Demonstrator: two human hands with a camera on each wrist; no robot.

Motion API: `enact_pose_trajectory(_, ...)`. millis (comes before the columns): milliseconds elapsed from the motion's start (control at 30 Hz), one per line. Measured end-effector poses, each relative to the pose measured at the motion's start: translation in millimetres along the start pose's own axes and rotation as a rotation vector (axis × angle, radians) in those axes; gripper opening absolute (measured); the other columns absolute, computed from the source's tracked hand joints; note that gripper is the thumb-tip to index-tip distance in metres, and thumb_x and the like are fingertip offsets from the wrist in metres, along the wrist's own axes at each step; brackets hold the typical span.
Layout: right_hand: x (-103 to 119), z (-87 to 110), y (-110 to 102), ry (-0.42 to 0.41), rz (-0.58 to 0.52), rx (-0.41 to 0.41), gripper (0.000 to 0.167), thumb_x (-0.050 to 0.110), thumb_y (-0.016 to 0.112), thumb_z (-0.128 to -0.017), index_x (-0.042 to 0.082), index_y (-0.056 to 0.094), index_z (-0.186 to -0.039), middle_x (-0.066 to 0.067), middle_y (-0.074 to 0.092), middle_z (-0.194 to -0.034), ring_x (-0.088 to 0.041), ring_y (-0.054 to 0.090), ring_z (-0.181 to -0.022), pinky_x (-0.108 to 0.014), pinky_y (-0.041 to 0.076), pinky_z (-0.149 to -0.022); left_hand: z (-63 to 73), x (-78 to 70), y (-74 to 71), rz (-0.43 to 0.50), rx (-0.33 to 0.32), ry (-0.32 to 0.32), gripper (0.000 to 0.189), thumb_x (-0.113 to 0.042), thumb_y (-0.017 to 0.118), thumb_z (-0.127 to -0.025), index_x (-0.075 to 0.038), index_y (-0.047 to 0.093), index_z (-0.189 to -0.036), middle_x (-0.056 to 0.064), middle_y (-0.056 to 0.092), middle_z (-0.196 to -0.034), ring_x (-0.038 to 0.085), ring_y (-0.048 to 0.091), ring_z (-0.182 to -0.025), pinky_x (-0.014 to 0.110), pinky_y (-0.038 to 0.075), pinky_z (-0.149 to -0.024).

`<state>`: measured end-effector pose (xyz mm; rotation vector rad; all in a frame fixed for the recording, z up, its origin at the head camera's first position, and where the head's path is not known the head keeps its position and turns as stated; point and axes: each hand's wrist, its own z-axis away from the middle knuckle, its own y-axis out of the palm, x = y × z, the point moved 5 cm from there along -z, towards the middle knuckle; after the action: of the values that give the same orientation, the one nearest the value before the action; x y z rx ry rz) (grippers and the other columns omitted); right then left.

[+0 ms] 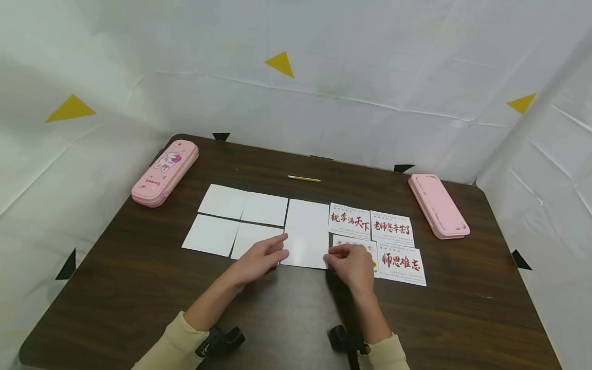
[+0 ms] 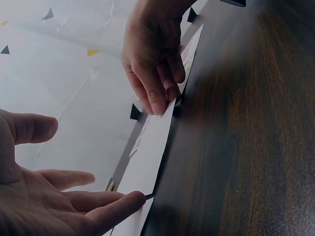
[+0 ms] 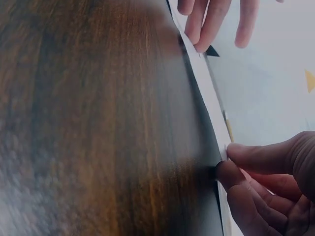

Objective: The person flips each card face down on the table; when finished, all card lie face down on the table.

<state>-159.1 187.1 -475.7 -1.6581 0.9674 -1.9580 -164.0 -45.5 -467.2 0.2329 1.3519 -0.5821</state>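
Observation:
A larger blank white sheet (image 1: 307, 226) lies mid-table between two groups of cards. My right hand (image 1: 352, 264) pinches its near right edge between thumb and forefinger, clearest in the right wrist view. My left hand (image 1: 259, 258) hovers by the sheet's near left corner, its fingers (image 2: 110, 209) extended and the thumb spread away. Several blank white cards (image 1: 213, 235) are laid out on the left. To the right are several cards with red Chinese writing (image 1: 401, 262); my right hand partly covers the near left one (image 1: 342, 239).
A pink pencil case with a rabbit picture (image 1: 165, 172) sits at the table's far left. Another pink case (image 1: 438, 205) lies at the right. Behind the sheet is a yellow pencil (image 1: 303, 179). White sheeting (image 1: 333, 92) hangs along the dark wooden table's far edge.

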Motion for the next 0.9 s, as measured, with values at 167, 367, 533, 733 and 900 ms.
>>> enact_pose_trajectory(167,2.5,0.6,-1.0,-0.008,0.028,-0.016,0.014,0.018,0.082,-0.078,0.009,0.080,-0.088,-0.001,0.072,-0.073,-0.013,0.062,-0.062,-0.030,0.046,-0.055,-0.2,1.8,-0.7,0.028,0.012,-0.002,0.060,-0.028,0.053,-0.101,-0.004,0.033,-0.152,0.022,0.037,-0.152,0.034,0.038,-0.139,0.052,0.036,-0.108)
enact_pose_trajectory(367,3.7,1.8,-1.8,0.004,0.016,-0.014,0.016,0.018,0.081,-0.079,0.008,0.079,-0.091,-0.003,0.072,-0.074,-0.013,0.063,-0.060,-0.028,0.047,-0.053,-0.6,2.5,-0.6,0.041,0.014,0.001,0.061,-0.029,0.054,-0.101,-0.004,0.033,-0.152,0.023,0.036,-0.152,0.034,0.041,-0.136,0.049,0.040,-0.106)
enact_pose_trajectory(533,-2.5,0.3,-7.2,0.040,-0.096,0.037,0.019,0.018,0.078,-0.083,0.005,0.078,-0.097,-0.006,0.073,-0.077,-0.017,0.069,-0.062,-0.027,0.052,-0.053,-3.2,-4.7,1.5,0.044,0.009,0.035,0.060,-0.030,0.053,-0.101,-0.003,0.034,-0.151,0.023,0.039,-0.150,0.034,0.047,-0.132,0.048,0.042,-0.104)
enact_pose_trajectory(733,-21.2,-21.6,-36.0,0.110,-0.178,-0.007,0.022,0.016,0.070,-0.090,0.002,0.074,-0.107,-0.015,0.073,-0.093,-0.022,0.071,-0.070,-0.025,0.052,-0.053,-24.7,-24.7,14.9,0.036,0.007,0.052,0.056,-0.029,0.055,-0.100,-0.006,0.040,-0.149,0.021,0.046,-0.146,0.032,0.056,-0.123,0.043,0.051,-0.094)
enact_pose_trajectory(900,-38.0,-49.4,-57.1,0.160,-0.182,-0.074,0.026,0.013,0.064,-0.093,0.002,0.071,-0.116,-0.019,0.069,-0.112,-0.025,0.067,-0.086,-0.022,0.055,-0.058,-65.9,-40.4,33.2,-0.003,0.021,0.023,0.056,-0.028,0.055,-0.100,-0.005,0.040,-0.149,0.018,0.045,-0.147,0.029,0.053,-0.126,0.039,0.053,-0.091)
